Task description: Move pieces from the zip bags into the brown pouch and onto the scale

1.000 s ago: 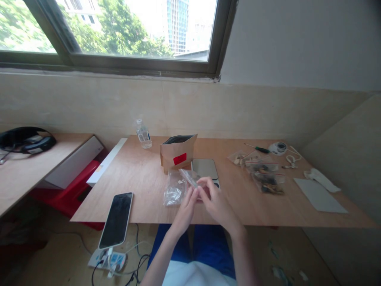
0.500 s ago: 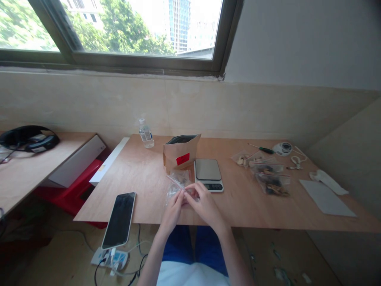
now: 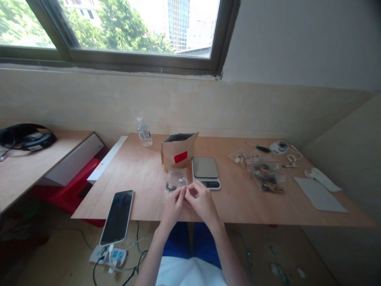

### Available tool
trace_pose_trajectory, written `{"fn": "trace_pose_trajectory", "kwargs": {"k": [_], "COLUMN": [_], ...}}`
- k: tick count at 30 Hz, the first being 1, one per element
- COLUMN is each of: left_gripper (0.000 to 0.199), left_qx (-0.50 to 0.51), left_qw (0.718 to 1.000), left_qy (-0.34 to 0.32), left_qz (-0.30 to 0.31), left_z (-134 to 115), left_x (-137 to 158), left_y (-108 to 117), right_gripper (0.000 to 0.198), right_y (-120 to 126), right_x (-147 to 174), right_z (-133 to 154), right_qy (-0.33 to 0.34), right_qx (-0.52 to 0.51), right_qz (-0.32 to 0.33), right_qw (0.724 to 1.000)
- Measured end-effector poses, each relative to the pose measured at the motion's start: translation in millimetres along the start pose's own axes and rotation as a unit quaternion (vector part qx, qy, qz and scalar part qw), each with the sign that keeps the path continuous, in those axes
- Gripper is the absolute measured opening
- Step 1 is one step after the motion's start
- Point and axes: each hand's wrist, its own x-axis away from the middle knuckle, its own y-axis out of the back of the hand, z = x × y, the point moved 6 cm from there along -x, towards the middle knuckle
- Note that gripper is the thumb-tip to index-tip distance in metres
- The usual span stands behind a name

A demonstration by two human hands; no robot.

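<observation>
The wooden table (image 3: 238,206) is stretched across the middle and lower part of the frame. At its centre a brown paper pouch (image 3: 178,149) is stood upright, with its mouth open. Just beside it, to the right, a scale (image 3: 205,168) is placed. Below these, at the lower centre, the left hand (image 3: 172,208) and the right hand (image 3: 204,201) are brought together: thumb and fingers of each are pinched, and the tips are met. By these tips the edge of the clear plastic (image 3: 177,174) seems to be held (whether one bag or two are there cannot be told). This plastic is found at the centre, before the pouch, and a small dark patch (image 3: 170,187) is seen in it.

About one second earlier, a narrow clear strip was pointed from the fingertips to the upper left, and the scale's display was partly covered by the right hand. Now no such strip is seen standing out, and the display is uncovered — so the work is judged to be kept at the plastic's edge, not at the scale.
</observation>
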Motion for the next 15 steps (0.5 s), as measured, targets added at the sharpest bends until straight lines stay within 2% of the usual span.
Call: {"fn": "trace_pose_trajectory", "kwargs": {"k": [5,7,15], "left_gripper": [0.035,0.036,0.04], "left_qx": [-0.019,-0.016,0.055], "left_qw": [0.999,1.0,0.998], "left_qy": [-0.023,-0.021,0.004], "left_qz": [-0.01,-0.004,0.014], "left_z": [-12,-15,-10], "left_x": [5,5,6], "left_y": [-2,-2,2], "right_gripper": [0.016,0.016,0.017], "right_y": [8,11,10], "right_x": [1,0,1], "right_z": [-1,-1,4], "right_qy": [-0.01,-0.01,-0.004], "right_qx": [-0.035,-0.041,-0.081], "right_qz": [-0.042,-0.039,0.081], "right_qw": [0.998,0.998,0.993]}}
